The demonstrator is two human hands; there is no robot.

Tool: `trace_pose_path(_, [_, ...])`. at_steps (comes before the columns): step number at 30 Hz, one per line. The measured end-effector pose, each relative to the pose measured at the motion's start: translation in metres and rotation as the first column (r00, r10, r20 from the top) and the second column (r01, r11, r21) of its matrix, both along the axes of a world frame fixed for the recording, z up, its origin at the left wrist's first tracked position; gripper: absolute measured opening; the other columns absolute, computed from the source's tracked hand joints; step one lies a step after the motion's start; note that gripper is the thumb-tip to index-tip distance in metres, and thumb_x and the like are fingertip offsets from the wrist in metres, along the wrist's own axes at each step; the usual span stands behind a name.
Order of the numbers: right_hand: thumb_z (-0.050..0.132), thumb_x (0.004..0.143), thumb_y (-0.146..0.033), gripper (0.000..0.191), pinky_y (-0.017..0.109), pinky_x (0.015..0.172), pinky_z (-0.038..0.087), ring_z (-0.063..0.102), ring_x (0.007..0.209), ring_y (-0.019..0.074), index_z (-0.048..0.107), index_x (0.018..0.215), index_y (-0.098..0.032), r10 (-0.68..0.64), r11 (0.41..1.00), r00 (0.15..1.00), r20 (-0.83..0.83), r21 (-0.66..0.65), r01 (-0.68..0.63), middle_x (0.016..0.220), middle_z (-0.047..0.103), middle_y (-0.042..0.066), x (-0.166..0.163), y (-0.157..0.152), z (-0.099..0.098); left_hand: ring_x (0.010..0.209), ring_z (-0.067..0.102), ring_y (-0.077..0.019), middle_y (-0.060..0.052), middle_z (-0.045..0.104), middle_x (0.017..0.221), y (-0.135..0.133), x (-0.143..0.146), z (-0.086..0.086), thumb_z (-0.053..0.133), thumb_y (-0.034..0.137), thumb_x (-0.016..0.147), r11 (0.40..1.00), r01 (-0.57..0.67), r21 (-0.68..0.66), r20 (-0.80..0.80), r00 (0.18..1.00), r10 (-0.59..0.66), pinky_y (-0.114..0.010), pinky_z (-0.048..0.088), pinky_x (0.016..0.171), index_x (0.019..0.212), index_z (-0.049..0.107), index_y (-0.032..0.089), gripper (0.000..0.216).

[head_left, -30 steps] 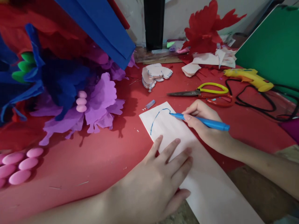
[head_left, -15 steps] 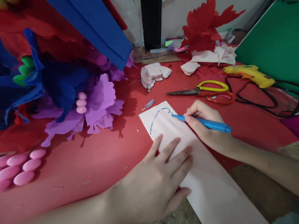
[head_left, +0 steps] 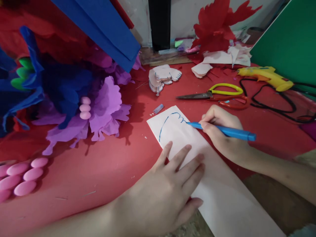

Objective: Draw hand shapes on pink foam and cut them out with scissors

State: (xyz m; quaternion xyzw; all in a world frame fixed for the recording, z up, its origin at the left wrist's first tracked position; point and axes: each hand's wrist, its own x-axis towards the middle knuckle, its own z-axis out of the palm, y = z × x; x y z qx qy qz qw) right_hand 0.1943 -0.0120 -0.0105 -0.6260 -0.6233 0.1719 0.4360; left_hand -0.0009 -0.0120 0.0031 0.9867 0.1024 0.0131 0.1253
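Observation:
A long white strip of paper lies slantwise over the red table, its near end running past the table's front edge. My left hand rests flat on it with the fingers spread. My right hand is closed around a blue marker pen, whose tip touches the paper near its right edge. A blue line curves over the paper's far end and breaks into small scallops by the pen tip. Just beyond that end lies a small translucent bluish tube.
Scissors with yellow and red handles lie beyond my right hand, near a yellow glue gun with a black cord. White cut-out shapes are stacked behind the paper. Purple paper petals and pink oval pieces occupy the left.
My right hand and the marker pen have moved slightly right, and the blue line has gained another scallop. My left hand stays flat in the same place.

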Motion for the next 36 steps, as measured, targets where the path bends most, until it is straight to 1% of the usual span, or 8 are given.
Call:
trace_pose_path(7, [0.045,0.077,-0.022,0.015,0.02,0.038,0.032,0.041,0.041,0.009,0.039,0.064,-0.02,0.151,0.988,0.985,0.084,0.022,-0.153,0.049,0.044,-0.003,-0.002,-0.002,0.006,0.132,0.023,-0.0307,-0.005,0.036,0.141,0.001,0.0,-0.001,0.016,0.033,0.093,1.0,0.002,0.015,0.006,1.0,-0.002,-0.057,0.027,0.103,0.13,0.039,0.012,0.048])
trace_pose_path(12, [0.047,0.074,-0.016,0.014,0.021,0.04,0.032,0.043,0.043,0.0097,0.039,0.064,-0.02,0.052,0.997,0.997,0.061,0.06,-0.055,0.05,0.045,-0.003,0.0,-0.002,0.002,0.131,0.024,-0.0316,-0.005,0.036,0.141,0.001,0.0,-0.001,0.017,0.034,0.093,1.0,-0.001,0.022,0.017,1.0,0.001,-0.058,0.029,0.102,0.129,0.04,0.011,0.048])
trace_pose_path(15, [0.047,0.073,-0.012,0.016,0.022,0.039,0.029,0.039,0.04,0.0092,0.038,0.062,-0.021,0.048,0.995,0.998,0.045,0.08,-0.051,0.047,0.042,-0.004,0.002,-0.004,0.0,0.131,0.025,-0.032,-0.006,0.037,0.141,0.001,0.0,-0.001,0.018,0.033,0.093,1.0,0.005,0.027,0.02,1.0,-0.006,-0.058,0.029,0.102,0.129,0.041,0.011,0.048])
trace_pose_path(23, [0.042,0.078,-0.017,0.016,0.022,0.037,0.03,0.036,0.036,0.0079,0.035,0.064,-0.021,0.209,0.97,0.968,0.136,0.094,-0.222,0.044,0.039,-0.005,-0.001,-0.006,0.008,0.131,0.025,-0.0316,-0.006,0.037,0.141,0.0,0.0,-0.002,0.018,0.034,0.093,0.999,0.002,0.047,0.027,1.0,-0.003,-0.057,0.029,0.102,0.131,0.038,0.011,0.048])
trace_pose_path(27, [0.044,0.074,-0.012,0.017,0.022,0.039,0.029,0.038,0.038,0.0084,0.037,0.062,-0.021,0.138,0.984,0.986,0.094,0.099,-0.147,0.042,0.036,-0.005,0.001,-0.006,0.005,0.132,0.024,-0.0313,-0.005,0.036,0.141,0.0,-0.001,-0.002,0.018,0.034,0.093,0.999,0.001,0.042,0.026,1.0,-0.002,-0.057,0.028,0.102,0.131,0.038,0.011,0.048])
trace_pose_path(31, [0.046,0.071,-0.007,0.018,0.023,0.041,0.028,0.034,0.038,0.0076,0.039,0.06,-0.021,0.082,0.991,0.996,0.036,0.1,-0.085,0.042,0.035,-0.006,0.004,-0.008,0.001,0.131,0.024,-0.0314,-0.005,0.036,0.141,0.0,-0.001,-0.002,0.018,0.034,0.093,0.999,0.003,0.048,0.029,1.0,-0.005,-0.057,0.028,0.102,0.131,0.038,0.011,0.048])
trace_pose_path(34, [0.045,0.069,-0.005,0.02,0.023,0.042,0.026,0.033,0.038,0.008,0.038,0.059,-0.02,0.079,0.991,0.996,0.031,0.109,-0.081,0.04,0.031,-0.006,0.006,-0.01,0.001,0.131,0.024,-0.0315,-0.006,0.036,0.141,0.0,0.0,-0.002,0.018,0.033,0.093,0.999,0.002,0.048,0.031,1.0,-0.004,-0.057,0.029,0.102,0.131,0.038,0.011,0.048])
trace_pose_path(36, [0.044,0.07,-0.005,0.019,0.023,0.041,0.024,0.033,0.039,0.0083,0.038,0.059,-0.02,0.125,0.986,0.992,0.031,0.105,-0.127,0.04,0.031,-0.005,0.007,-0.013,0.002,0.132,0.023,-0.0316,-0.006,0.036,0.141,0.0,0.0,-0.002,0.018,0.033,0.093,0.999,-0.001,0.044,0.029,1.0,-0.001,-0.057,0.028,0.103,0.13,0.039,0.011,0.048])
